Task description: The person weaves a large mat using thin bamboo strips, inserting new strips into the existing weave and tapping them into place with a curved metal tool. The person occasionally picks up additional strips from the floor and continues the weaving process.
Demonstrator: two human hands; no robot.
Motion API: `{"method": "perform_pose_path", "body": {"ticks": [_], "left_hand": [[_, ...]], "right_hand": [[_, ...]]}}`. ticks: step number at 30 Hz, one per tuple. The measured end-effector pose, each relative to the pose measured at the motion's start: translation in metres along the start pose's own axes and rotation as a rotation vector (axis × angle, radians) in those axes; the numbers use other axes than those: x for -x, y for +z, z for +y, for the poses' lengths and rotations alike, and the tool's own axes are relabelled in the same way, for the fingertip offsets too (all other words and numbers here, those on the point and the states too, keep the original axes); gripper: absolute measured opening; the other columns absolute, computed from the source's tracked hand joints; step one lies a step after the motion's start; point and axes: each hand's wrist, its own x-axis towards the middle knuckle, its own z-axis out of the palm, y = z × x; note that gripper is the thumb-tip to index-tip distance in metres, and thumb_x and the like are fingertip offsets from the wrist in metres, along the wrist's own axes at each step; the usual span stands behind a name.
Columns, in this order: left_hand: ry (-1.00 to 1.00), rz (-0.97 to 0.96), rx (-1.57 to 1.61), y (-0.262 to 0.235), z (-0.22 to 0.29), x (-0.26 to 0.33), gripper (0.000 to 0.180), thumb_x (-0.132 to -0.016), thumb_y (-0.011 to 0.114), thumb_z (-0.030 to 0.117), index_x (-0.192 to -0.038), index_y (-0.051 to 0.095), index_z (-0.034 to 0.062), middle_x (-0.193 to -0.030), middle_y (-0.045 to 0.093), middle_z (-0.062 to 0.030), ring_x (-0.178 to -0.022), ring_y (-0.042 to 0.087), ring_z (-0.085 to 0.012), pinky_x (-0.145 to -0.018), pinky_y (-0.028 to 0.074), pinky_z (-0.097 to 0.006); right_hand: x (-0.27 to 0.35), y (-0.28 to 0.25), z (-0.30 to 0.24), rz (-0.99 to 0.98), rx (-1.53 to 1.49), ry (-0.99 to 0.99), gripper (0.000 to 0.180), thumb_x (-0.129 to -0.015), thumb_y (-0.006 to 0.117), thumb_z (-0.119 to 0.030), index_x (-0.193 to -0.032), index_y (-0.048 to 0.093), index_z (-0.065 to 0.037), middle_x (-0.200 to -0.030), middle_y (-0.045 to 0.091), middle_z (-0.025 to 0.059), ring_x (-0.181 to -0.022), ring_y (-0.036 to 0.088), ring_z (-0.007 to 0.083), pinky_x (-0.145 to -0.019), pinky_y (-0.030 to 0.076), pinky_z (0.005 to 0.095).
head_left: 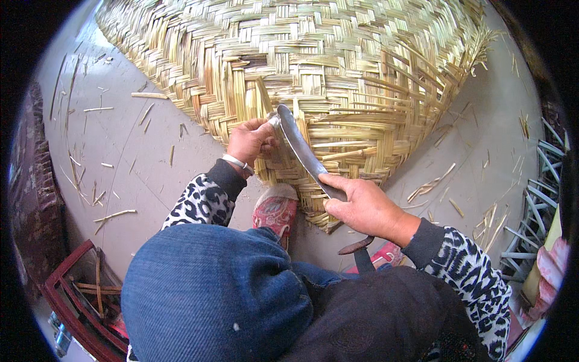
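Observation:
A large woven mat [329, 75] of pale yellow-green split reed spreads out before me, one corner pointing toward my feet. At its left edge, near that corner, my left hand [248, 143] is closed in a pinch on a reed strip [263, 96]; something whitish covers a fingertip. My right hand [375, 208] is closed around a long curved metal blade [301, 146], thumb and forefinger along it. The blade's tip reaches beside my left fingertips. Whether it touches the strip is hard to make out. A brown wooden piece [356, 245] shows below my right hand.
Reed scraps [431, 184] litter the grey floor [142, 187] on both sides. My red patterned shoe [276, 208] is close to the mat's corner. A dark red wooden frame [72, 262] stands at lower left, and grey metal bars [534, 211] line the right side.

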Motion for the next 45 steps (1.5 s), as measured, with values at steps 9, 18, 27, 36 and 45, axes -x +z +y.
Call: {"method": "perform_pose_path", "body": {"ticks": [9, 18, 27, 36, 45], "left_hand": [[-0.001, -0.053, -0.087, 0.01, 0.007, 0.016, 0.018, -0.094, 0.064, 0.019, -0.086, 0.064, 0.0031, -0.069, 0.06, -0.002, -0.053, 0.058, -0.0119, -0.049, 0.047, -0.025], [-0.095, 0.11, -0.228, 0.024, 0.016, -0.018, 0.023, -0.092, 0.067, 0.022, -0.084, 0.068, 0.0005, -0.072, 0.064, -0.0037, -0.052, 0.06, -0.0121, -0.043, 0.044, -0.026], [0.37, -0.12, -1.027, -0.009, 0.004, -0.008, 0.025, -0.09, 0.068, 0.019, -0.106, 0.067, -0.0004, -0.078, 0.07, -0.0094, -0.069, 0.069, -0.0197, -0.062, 0.053, -0.032], [0.533, 0.101, -1.173, 0.005, 0.001, -0.013, 0.019, -0.089, 0.068, 0.025, -0.099, 0.065, 0.0096, -0.081, 0.069, -0.0175, -0.076, 0.068, -0.0335, -0.067, 0.053, -0.042], [0.178, -0.171, -0.391, 0.027, -0.006, 0.006, 0.048, -0.094, 0.061, 0.008, -0.136, 0.045, -0.0074, -0.113, 0.066, -0.0179, -0.075, 0.068, -0.0172, -0.062, 0.056, -0.029]], "right_hand": [[-0.028, 0.045, 0.001, 0.193, 0.29, 0.037, 0.057, -0.086, 0.061, -0.033, -0.14, 0.051, -0.019, -0.074, 0.066, 0.0237, -0.07, 0.066, 0.0424, -0.067, 0.053, 0.0519], [-0.066, 0.041, 0.012, 0.31, 0.405, -0.02, 0.056, -0.084, 0.063, -0.031, -0.138, 0.051, -0.022, -0.071, 0.067, 0.0201, -0.067, 0.066, 0.0412, -0.064, 0.053, 0.053], [-0.056, 0.019, 0.012, 0.25, 0.518, -0.068, 0.057, -0.081, 0.062, -0.028, -0.137, 0.05, -0.022, -0.073, 0.067, 0.0191, -0.068, 0.067, 0.04, -0.064, 0.054, 0.0526], [0.047, -0.046, 0.027, -0.051, 0.249, -0.033, 0.058, -0.082, 0.063, -0.02, -0.138, 0.052, -0.013, -0.08, 0.07, 0.0186, -0.07, 0.069, 0.0365, -0.069, 0.056, 0.0451], [0.058, -0.05, 0.016, -0.243, -0.637, 0.068, 0.062, -0.086, 0.062, -0.007, -0.146, 0.047, -0.006, -0.084, 0.053, -0.0067, -0.064, 0.041, 0.0014, -0.057, 0.034, 0.0192]]}}
